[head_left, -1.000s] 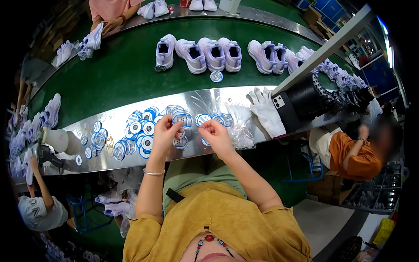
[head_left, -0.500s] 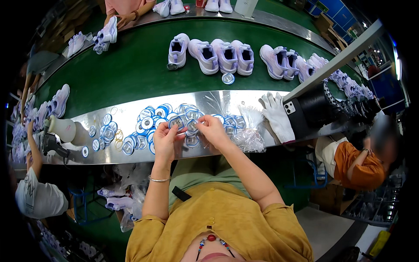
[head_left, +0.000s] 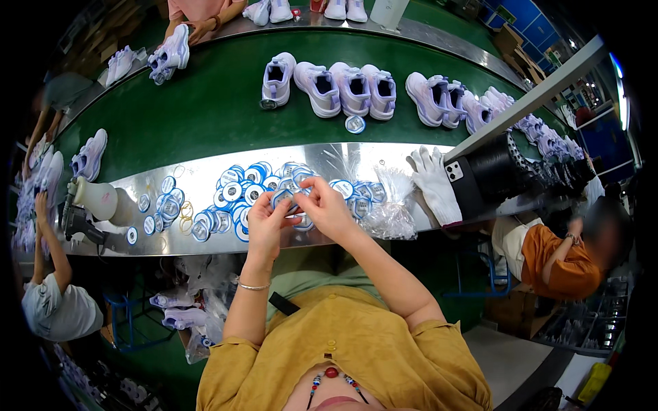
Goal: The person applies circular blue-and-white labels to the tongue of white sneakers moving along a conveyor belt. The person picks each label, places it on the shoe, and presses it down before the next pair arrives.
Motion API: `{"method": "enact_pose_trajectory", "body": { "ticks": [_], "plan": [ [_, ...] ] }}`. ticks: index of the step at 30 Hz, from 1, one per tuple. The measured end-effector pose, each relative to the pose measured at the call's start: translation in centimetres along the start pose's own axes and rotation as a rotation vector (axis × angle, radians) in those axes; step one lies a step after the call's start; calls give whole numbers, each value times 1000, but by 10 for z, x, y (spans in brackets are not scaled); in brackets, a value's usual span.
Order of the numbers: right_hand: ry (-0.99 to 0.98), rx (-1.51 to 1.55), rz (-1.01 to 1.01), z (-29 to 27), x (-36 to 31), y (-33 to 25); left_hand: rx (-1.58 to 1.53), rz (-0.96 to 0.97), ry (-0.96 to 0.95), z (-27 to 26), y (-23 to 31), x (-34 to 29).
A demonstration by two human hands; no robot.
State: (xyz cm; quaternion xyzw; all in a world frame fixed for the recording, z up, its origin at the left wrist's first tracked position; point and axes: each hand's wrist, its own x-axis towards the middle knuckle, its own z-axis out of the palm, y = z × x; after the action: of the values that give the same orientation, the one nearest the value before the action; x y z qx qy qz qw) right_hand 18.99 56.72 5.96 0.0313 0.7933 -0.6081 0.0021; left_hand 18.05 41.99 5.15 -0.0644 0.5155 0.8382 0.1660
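Above the metal ledge, my left hand (head_left: 266,225) pinches a round blue-and-white tag (head_left: 280,198) between thumb and fingers. Close beside it, my right hand (head_left: 325,211) has its thumb and fingers closed at the tag's right edge. Whether a second tag lies between the fingers is hidden. Just beyond both hands spreads a heap of similar round tags (head_left: 231,191), some showing a dark centre. More tags (head_left: 362,198) lie to the right of my right hand.
Loose elastic bands (head_left: 186,218) lie left of the heap. To the right are clear plastic fasteners (head_left: 389,220), a white glove (head_left: 436,186) and a phone (head_left: 454,170). White-and-lilac shoes (head_left: 318,89) stand on the green belt (head_left: 205,96). A spool (head_left: 97,198) stands left; co-workers sit around.
My hands have come together, the right one moving left to the tag in my left. At the far left, a co-worker's arms and some shoes have shifted.
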Motion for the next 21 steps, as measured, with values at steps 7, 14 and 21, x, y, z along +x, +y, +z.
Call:
{"method": "enact_pose_trajectory", "body": {
  "ticks": [7,14,21],
  "plan": [
    [125,-75,-134,9,-16,-6,-64,130,22,4,-10,0],
    [185,-191,-188,14,-14,-2,-25,185,-18,6,-15,-5],
    [65,-184,-171,16,-25,-3,-96,184,-32,-1,-17,-11]
  ]
}}
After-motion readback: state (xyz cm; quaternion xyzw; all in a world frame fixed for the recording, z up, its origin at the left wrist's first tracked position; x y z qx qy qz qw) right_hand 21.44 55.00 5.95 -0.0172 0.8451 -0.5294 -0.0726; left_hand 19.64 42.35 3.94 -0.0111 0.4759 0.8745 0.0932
